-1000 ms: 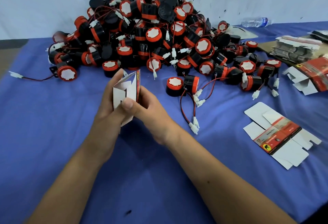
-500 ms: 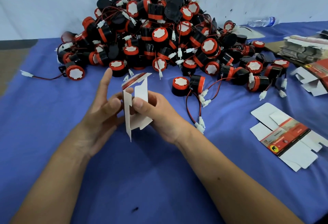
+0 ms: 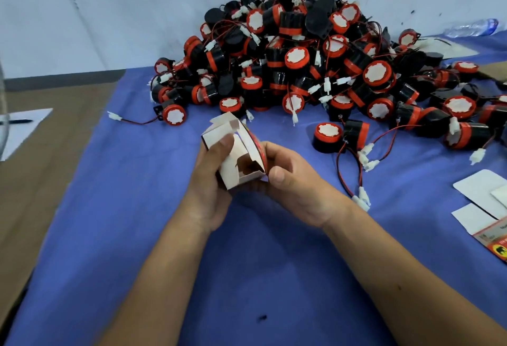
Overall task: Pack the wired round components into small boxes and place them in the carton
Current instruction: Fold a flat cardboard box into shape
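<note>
- Left hand point(image 3: 210, 181) and right hand point(image 3: 297, 181) both grasp a half-folded small box point(image 3: 233, 151) above the blue cloth point(image 3: 137, 222).
- Pile of wired round components point(image 3: 315, 63) lies behind.

two bare forearms, hands point(image 3: 274, 181) uncovered; short trimmed nails; sleeves out of view.

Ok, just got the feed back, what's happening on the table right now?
A person is folding a small box into shape with both hands: the left hand grips its side, the right hand works the flaps. It holds no component yet. The pile of wired round components sits untouched behind on the blue cloth, and flat box blanks lie to the right.
</note>
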`<action>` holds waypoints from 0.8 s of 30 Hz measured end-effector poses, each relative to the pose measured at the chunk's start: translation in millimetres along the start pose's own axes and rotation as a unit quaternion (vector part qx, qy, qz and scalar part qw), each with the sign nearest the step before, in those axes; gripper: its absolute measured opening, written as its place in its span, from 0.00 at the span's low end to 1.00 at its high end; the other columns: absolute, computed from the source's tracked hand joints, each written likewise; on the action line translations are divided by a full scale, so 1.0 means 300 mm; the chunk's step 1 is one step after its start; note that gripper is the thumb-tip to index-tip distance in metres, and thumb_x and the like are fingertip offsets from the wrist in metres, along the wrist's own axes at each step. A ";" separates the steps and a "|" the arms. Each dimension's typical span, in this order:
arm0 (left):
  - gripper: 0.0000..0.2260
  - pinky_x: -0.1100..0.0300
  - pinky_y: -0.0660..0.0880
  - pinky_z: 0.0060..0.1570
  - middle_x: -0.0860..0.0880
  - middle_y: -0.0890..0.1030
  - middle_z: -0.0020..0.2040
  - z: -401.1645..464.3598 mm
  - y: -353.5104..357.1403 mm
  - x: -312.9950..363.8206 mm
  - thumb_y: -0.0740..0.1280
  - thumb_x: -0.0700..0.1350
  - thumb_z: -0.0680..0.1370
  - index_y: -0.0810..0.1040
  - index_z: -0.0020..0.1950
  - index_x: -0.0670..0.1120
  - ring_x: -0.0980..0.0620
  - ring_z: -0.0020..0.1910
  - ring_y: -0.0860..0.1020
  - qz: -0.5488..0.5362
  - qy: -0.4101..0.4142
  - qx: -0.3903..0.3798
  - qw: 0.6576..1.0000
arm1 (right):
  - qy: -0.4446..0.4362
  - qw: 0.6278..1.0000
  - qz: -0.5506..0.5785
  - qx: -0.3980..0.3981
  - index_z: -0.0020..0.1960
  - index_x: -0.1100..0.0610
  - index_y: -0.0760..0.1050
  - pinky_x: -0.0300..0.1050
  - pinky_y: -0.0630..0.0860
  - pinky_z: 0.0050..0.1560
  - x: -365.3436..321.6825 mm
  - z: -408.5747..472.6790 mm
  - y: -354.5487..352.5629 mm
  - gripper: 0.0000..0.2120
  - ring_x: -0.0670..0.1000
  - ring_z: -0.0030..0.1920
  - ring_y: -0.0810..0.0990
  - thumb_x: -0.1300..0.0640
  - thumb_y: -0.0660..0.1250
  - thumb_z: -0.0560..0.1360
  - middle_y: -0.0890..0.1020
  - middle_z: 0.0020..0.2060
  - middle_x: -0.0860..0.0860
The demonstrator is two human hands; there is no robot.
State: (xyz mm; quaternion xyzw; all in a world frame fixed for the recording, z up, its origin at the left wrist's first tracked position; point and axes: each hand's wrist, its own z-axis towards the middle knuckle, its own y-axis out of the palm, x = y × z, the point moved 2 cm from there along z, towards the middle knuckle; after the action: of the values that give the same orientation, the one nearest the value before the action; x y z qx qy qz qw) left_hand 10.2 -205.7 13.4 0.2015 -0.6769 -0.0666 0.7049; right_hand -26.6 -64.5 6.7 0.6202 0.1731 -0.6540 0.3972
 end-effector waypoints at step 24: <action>0.20 0.36 0.79 0.61 0.41 0.79 0.66 0.001 0.017 -0.005 0.63 0.61 0.78 0.72 0.67 0.56 0.40 0.62 0.82 0.074 0.074 0.098 0.990 | -0.011 0.997 -0.056 0.047 0.74 0.49 0.70 0.48 0.76 0.66 0.030 -0.001 0.041 0.27 0.54 0.67 0.79 0.50 0.67 0.75 0.81 0.64 0.50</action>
State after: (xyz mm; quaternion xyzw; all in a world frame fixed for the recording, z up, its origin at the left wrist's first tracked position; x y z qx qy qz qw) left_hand 9.0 -200.7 14.0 0.2231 -0.6389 0.0676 0.7331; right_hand -16.6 -74.7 1.4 0.6199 0.1722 -0.6897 0.3323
